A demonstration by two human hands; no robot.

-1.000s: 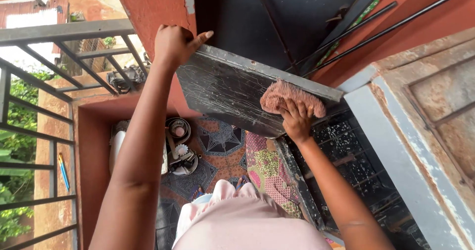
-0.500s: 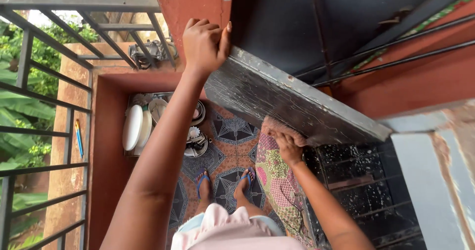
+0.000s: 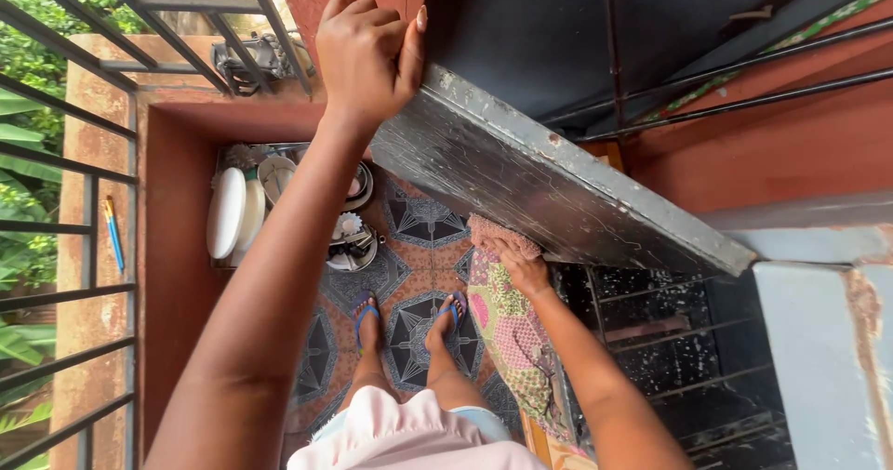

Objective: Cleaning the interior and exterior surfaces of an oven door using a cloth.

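cloth [image 3: 500, 235] under my right fingers: pink | panel [image 3: 549, 186] by my left fingers: scuffed black, grey edge | floor tiles [image 3: 409, 224] below: geometric dark-and-terracotta | sandals [image 3: 365, 314]: blue

A patterned tiled floor [image 3: 419, 224] is carrying a heap of plates and metal dishes [image 3: 279, 210] at its far-left corner, with two sandalled feet [image 3: 405, 326] standing mid-floor.
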